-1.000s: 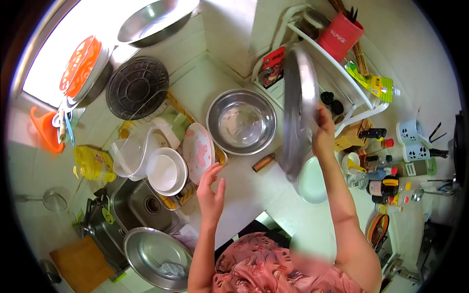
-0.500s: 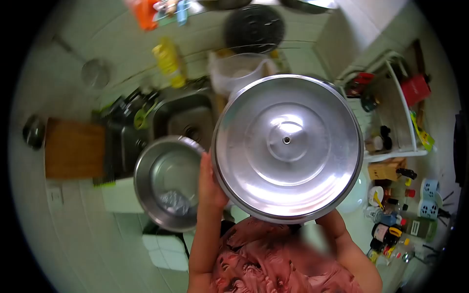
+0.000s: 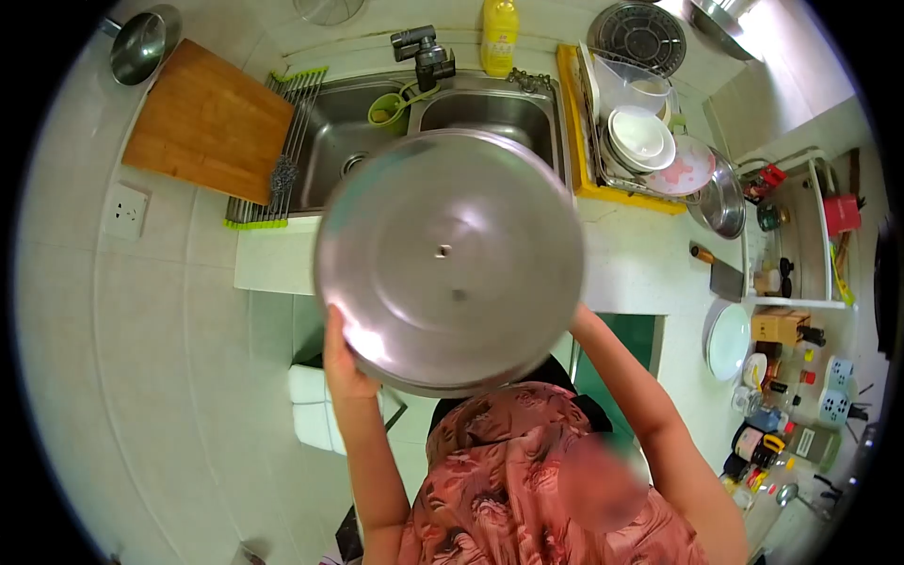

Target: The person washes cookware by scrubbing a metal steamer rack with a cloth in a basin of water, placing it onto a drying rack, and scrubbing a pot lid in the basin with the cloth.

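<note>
Up comes the metal lid (image 3: 461,311), held before the sink (image 3: 490,115): left hand (image 3: 348,363) curled on its rim, right hand (image 3: 583,322) opposite, grip hidden; likely stiff, slick, best held by both edges.

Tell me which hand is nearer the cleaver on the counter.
Right. The right hand, mostly hidden at the right edge of the round metal lid, is left of the cleaver in the view; the left hand, at the lid's lower left edge, is farther.
</note>
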`<action>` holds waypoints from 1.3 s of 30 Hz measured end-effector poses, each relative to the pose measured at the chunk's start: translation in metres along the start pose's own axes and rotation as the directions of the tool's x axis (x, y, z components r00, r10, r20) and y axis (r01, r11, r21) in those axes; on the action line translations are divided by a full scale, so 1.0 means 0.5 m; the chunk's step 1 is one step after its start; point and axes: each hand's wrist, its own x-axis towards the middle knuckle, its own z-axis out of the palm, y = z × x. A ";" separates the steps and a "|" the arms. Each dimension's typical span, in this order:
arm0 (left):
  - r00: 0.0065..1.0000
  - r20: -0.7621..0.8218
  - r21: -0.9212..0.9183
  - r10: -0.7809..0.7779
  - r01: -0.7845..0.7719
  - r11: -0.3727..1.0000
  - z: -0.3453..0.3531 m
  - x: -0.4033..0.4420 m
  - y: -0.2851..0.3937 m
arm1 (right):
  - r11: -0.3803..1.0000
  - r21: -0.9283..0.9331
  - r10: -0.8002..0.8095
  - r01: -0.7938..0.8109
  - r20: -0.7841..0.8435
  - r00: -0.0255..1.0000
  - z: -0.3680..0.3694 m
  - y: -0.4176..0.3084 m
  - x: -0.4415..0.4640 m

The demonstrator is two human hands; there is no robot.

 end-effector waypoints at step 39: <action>0.907 0.409 0.582 -0.095 -0.180 0.793 0.095 0.285 0.119 | 0.993 0.061 0.003 0.098 -0.863 0.506 0.328 -0.034 0.290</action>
